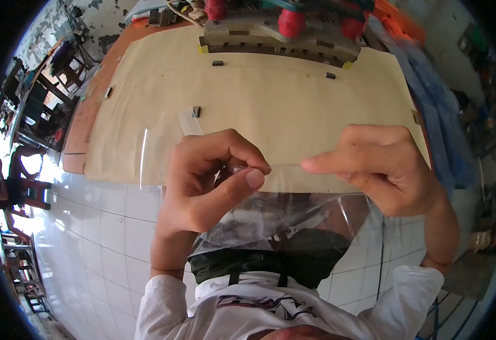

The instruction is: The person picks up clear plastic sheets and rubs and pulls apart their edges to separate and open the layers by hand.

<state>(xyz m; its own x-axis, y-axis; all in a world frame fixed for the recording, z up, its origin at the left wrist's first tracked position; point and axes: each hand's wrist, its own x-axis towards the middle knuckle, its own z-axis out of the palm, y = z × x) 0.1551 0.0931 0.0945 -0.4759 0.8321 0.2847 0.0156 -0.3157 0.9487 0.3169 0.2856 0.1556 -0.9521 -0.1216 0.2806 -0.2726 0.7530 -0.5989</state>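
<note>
A clear plastic sheet (293, 218) hangs between my hands, over the front edge of the table and above my lap. My left hand (211, 175) pinches its upper edge between thumb and index finger. My right hand (381, 167) is to the right with its index finger pointing left along the sheet's top edge; its other fingers are curled in and the thumb is below, on the plastic. A narrow clear strip (189, 122) lies on the paper just beyond my left hand, beside a small black piece (196, 111).
Tan paper (259, 96) covers the table (75, 144). At the back stands a machine with red parts (292, 22) and a slotted metal bar (276, 48). More small black pieces (218, 63) lie nearby. Blue plastic (429, 96) hangs at the right edge.
</note>
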